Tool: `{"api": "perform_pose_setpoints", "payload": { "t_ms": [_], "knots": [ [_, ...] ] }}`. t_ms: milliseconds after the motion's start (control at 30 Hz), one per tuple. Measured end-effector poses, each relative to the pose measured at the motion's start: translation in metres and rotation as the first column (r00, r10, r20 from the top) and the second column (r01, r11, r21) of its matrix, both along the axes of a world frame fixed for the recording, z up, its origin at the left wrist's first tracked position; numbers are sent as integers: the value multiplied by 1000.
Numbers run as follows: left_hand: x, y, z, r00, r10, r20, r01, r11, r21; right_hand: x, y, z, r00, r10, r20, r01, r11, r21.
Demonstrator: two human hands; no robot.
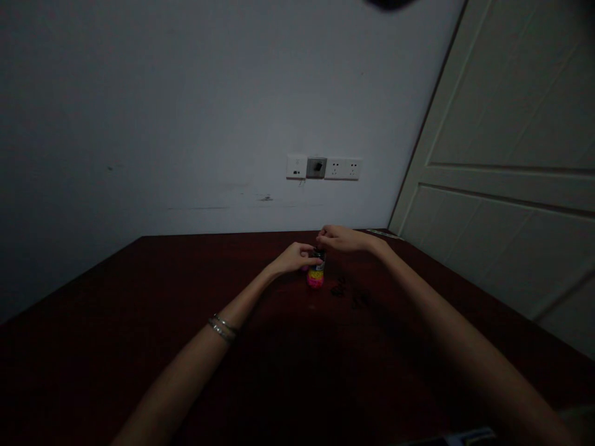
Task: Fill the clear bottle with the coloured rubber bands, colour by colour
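Observation:
A small clear jar point(315, 280) stands upright on the dark red table. Bands of colour show inside it: pink at the bottom, yellow above, then blue, and dark near the top. My left hand point(297, 257) grips the jar's upper part from the left, thumb and fingers around it. Just over the jar's mouth is my right hand point(334, 238), its fingertips pinched together; whatever they hold is too small and dark to make out. To the right of the jar lie several small dark loops point(339, 287), possibly bands, with more dark pieces point(360, 299) beside them.
The dark red table point(209, 279) reaches back to a pale wall with a row of sockets and a switch point(323, 168). A panelled white door point(502, 186) rises along the right side. Part of a pale-edged object point(469, 435) shows at the bottom edge.

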State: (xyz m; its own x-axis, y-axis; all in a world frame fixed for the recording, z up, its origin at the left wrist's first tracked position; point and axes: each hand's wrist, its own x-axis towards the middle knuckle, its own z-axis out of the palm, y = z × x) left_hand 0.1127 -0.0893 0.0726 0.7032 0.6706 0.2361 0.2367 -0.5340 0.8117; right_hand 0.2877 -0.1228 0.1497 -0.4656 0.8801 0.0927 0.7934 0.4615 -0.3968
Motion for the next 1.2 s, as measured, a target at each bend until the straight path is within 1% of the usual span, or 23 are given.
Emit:
{"api": "perform_pose_setpoints", "payload": {
  "t_ms": [133,300,467,633,800,967,1200],
  "knots": [
    [0,-1,1,1000,-3,1,3,1000,-1,-5,-1,1,1000,-26,-14,26,1000,-13],
    [1,2,-2,999,-26,38,29,998,-61,-11,5,-7,998,-18,58,20,999,-45],
    [2,5,-5,999,-9,41,11,999,-52,-13,9,-11,994,-35,103,39,998,-42],
    [2,5,-5,997,-43,61,46,998,-47,-11,6,-8,999,-31,33,34,993,-109],
    [1,4,-3,999,-35,39,36,999,-25,-10,0,-3,998,-56,-10,55,998,-28],
    [0,1,0,1000,1,13,-1,1000,12,-10,-7,5,1000,-26,15,25,998,63],
    [-1,2,-3,1000,-13,27,12,1000,13,-3,-9,9,999,-25,20,21,986,167]
  ]
}}
